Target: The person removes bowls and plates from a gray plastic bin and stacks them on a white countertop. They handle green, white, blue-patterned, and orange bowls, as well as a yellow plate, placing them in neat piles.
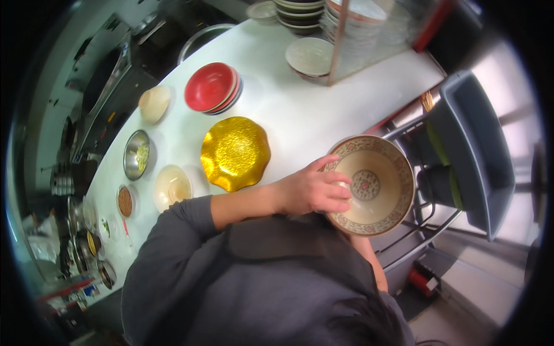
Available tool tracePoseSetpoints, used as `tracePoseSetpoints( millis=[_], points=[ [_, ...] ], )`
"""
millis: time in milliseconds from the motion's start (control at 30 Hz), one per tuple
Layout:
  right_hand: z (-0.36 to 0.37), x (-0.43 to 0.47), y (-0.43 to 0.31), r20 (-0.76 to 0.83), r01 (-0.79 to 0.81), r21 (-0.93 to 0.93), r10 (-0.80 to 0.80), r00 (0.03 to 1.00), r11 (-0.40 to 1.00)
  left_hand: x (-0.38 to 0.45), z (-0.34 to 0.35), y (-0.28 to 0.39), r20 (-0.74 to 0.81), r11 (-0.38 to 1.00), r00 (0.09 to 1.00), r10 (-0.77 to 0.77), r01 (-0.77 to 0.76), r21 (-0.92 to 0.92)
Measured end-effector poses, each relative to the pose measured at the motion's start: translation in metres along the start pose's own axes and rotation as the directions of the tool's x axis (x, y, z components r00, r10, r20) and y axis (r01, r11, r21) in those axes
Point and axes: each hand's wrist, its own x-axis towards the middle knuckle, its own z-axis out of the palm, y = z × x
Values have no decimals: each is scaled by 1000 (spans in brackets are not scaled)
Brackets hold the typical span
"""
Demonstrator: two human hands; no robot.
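Observation:
A large cream bowl with a patterned rim [396, 186] is held in the air past the table's edge, its inside facing up. My left hand [314, 188] reaches across from the left with its curled fingers inside the bowl, around a small whitish thing [343, 185] that is mostly hidden. Below the bowl, my right hand [360, 242] supports it; only the wrist side shows, the fingers being covered. A shiny gold dish with a wavy edge [236, 153] lies on the white table [290, 116], beyond my left forearm. Stacked red bowls [210, 86] stand farther back.
Along the table's left side are a pale bowl [154, 104], a metal bowl of shredded greens [137, 155], a cream bowl [164, 186] and a dish of brown food [125, 202]. Stacked dishes [301, 13] and a clear panel [372, 47] stand behind. A grey bin [474, 151] is at right.

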Motion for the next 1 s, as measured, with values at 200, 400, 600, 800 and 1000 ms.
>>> tracePoseSetpoints(
  millis=[200,400,600,800,1000],
  points=[
    [49,46,30,21,-352,-91,356,934,931,-38,-33,23,129,966,959,-253,259,-29],
    [65,97,47,80,-691,141,688,721,709,-91,-61,49,-353,864,789,-503,465,-192],
    [91,135,93,-126,-713,-63,703,700,699,-138,-71,70,-535,713,480,-695,553,-431],
    [66,162,121,-2,-877,64,879,477,476,-150,-46,73,-559,472,-30,-829,500,-726],
    [49,155,115,-108,-865,-37,858,502,501,-180,-41,62,-53,-18,-111,-992,558,-830]
  ],
)
